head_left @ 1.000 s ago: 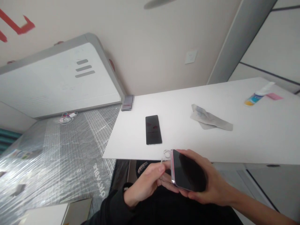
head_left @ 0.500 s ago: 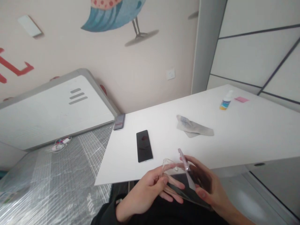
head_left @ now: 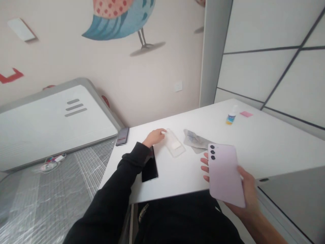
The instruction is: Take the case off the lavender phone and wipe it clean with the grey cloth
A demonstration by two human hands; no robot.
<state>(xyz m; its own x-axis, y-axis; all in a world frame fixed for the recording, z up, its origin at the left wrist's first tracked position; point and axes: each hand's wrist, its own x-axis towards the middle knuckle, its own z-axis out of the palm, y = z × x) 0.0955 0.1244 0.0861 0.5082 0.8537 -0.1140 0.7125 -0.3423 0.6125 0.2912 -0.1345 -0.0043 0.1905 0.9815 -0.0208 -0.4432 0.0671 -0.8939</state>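
A lilac phone [head_left: 225, 176] is held up over the near edge of the desk [head_left: 177, 179], its back turned to the viewer and three dark lenses in a column near its upper left corner. Its long axis runs steeply, the lens end pointing away from the person toward the wall and leaning a little left, the other end down and right. The right hand [head_left: 247, 189] has its grip clamped on this phone, thumb on the right edge, fingertips showing past the left. Farther off, a clear case [head_left: 175, 144] lies on the desk, its long axis slanting from far left to near right. The left hand [head_left: 154, 137] is at the case's far left corner; whether that grip pinches it, I cannot tell. A dark phone [head_left: 150, 169] lies partly under the left sleeve [head_left: 135, 159]. Right of the case rests a crumpled grey cloth [head_left: 195, 139]; toward the far right stands a spray bottle [head_left: 231, 118] near a pink piece [head_left: 246, 114].
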